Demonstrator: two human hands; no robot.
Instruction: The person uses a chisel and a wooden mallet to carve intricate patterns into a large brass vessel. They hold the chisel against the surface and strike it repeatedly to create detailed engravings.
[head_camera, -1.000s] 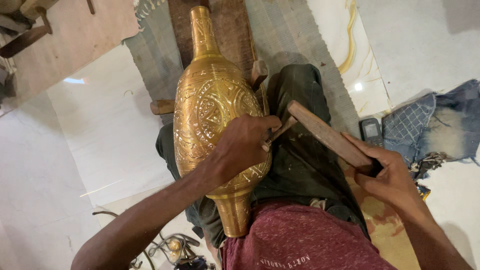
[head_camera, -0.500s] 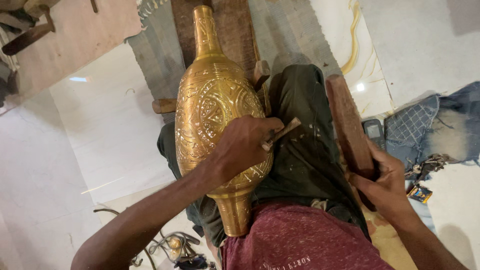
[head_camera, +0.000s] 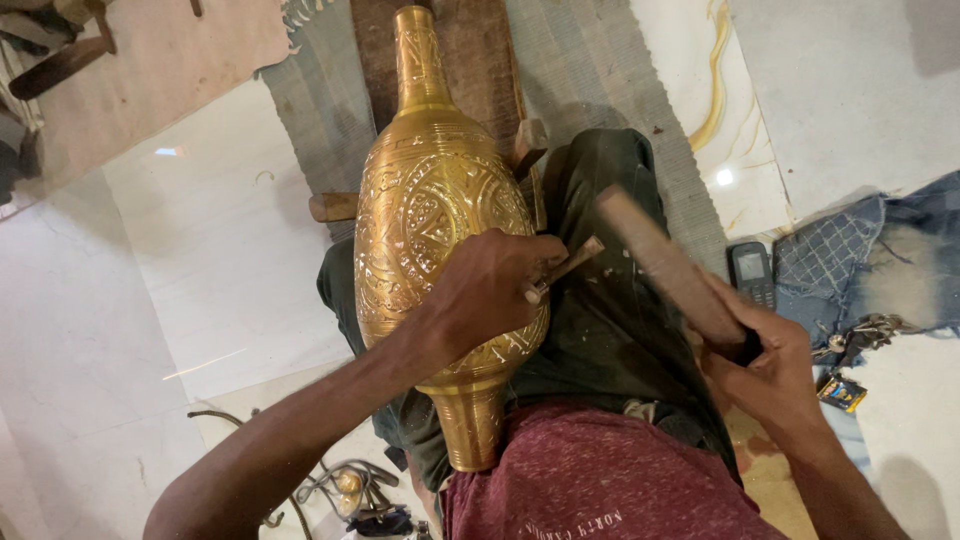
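The fingers of the person's left hand (head_camera: 490, 290) are curling tight around a short metal chisel (head_camera: 565, 268), pinching it near its working end so that the tip is pressing against the flank of a large engraved brass vase (head_camera: 435, 250), while the blunt end is sticking out to the right, free of the fist. The fingers of the right hand (head_camera: 770, 365) are wrapping closed around the lower end of a long wooden mallet (head_camera: 665, 265), whose upper part is blurring with motion.

The mallet is swinging back in toward the chisel: half a second ago it was drawn away and pointing nearly straight up beside the knee, and a full second ago its head was lying against the chisel end. Now its head is hovering just beside the chisel's blunt end, not yet touching. This looks like one stroke in a steady rhythm of tapping, with the left hand keeping the chisel on the same patch of ornament throughout.

The vase is lying on its side across the person's lap, neck pointing away onto a dark wooden plank (head_camera: 470, 60), its foot resting against a maroon shirt (head_camera: 600, 490). A grey woven mat (head_camera: 610, 90) is spreading beneath. To the right, well apart on the pale floor, a small mobile phone (head_camera: 752, 272) is lying beside folded blue denim cloth (head_camera: 860, 250).
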